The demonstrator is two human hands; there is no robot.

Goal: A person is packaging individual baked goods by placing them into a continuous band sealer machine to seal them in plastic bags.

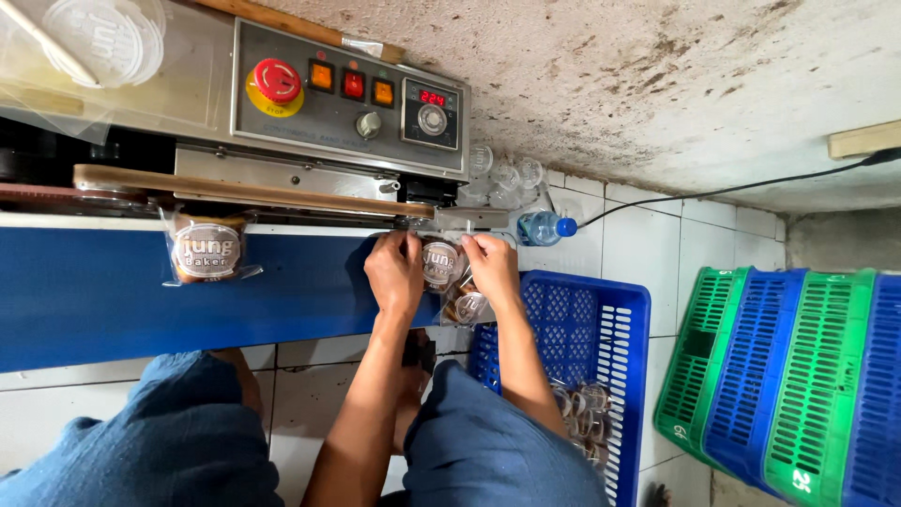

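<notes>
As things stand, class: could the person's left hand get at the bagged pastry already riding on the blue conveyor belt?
Probably yes. The left hand grips a clear bag at the sealer, and only bare blue conveyor belt lies between it and the bagged pastry; it must let go first.

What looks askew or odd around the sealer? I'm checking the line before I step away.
Little stands out. Both hands, left and right, hold a clear bag at the sealer's inlet; another bag rides the blue belt upright. A water bottle lies on its side on the floor.
</notes>
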